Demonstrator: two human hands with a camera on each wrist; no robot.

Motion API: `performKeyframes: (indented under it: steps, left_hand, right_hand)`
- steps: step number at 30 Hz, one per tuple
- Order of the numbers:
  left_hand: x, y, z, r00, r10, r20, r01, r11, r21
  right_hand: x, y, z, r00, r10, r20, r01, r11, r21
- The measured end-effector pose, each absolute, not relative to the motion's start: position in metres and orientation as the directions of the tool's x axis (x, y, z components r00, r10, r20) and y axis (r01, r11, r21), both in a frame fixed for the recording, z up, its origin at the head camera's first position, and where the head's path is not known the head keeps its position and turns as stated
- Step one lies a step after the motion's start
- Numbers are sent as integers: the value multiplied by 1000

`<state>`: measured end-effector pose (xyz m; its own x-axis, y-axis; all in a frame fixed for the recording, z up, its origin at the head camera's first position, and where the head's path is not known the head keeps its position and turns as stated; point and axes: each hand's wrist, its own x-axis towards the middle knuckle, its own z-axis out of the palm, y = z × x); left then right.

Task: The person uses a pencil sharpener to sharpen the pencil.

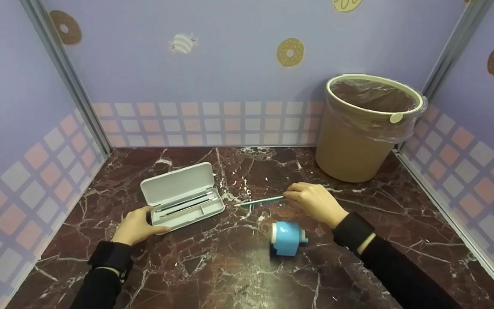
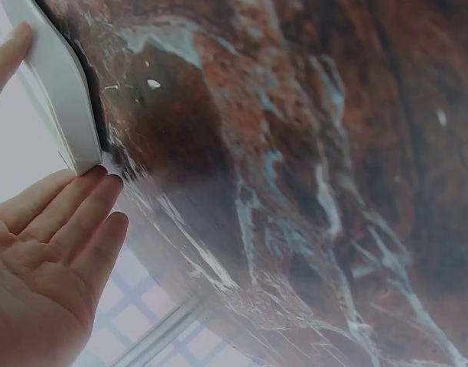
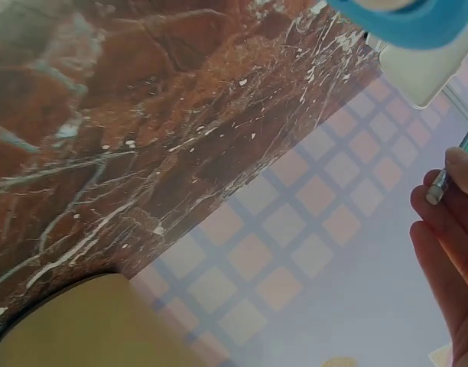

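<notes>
A pale grey pencil case [image 1: 190,218] lies on the table with its lid raised; a couple of pencils [image 1: 187,204] lie in its long compartment. My left hand [image 1: 134,226] holds the case by its left end, thumb at the front edge and fingers at the back. In the left wrist view the fingertips touch the case's edge [image 2: 66,99]. My right hand [image 1: 315,201] pinches a green pencil [image 1: 260,201] near its eraser end, the tip pointing left toward the case. The eraser [image 3: 435,196] shows between thumb and fingers. A blue pencil sharpener [image 1: 287,238] stands in front of the right hand.
A tan trash bin [image 1: 350,146] with a clear plastic liner stands at the back right. Small pale bits [image 1: 245,184] are scattered on the dark red marbled table [image 1: 212,274]. Patterned purple walls [image 1: 238,64] enclose the back and sides.
</notes>
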<state>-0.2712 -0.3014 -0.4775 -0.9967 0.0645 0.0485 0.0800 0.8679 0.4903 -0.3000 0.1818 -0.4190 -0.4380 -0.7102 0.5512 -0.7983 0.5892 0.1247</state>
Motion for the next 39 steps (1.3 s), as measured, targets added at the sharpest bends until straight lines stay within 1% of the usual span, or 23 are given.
performKeyframes:
  steps: [11,19,25,28,33,39]
  left_hand:
    - [-272,-301,-475,-995,77,64,99,869,484]
    - [-273,-300,-475,-995,73,63,95,870,484]
    - [-273,-299,-473,-996,71,57,90,872,482]
    - [-272,-299,-473,-996,67,55,85,873,481]
    - [-272,-299,-472,-997,64,50,80,875,478]
    - [-272,-300,-472,-997,62,44,75,876,476]
  right_hand:
    - [-350,125,-406,-522,-740,425,-793,605,80]
    - [-379,76,-406,-528,-755,388,-796,599,82]
    - [-392,46,-412,-565,-756,329,-794,607,31]
    - [-396,32,-413,-569,-764,305,-794,606,35]
    - [-403,9,-416,-549,-786,284,-805,589,74]
    - [-402,-18,-433,-548,-807,220,-812,577,91]
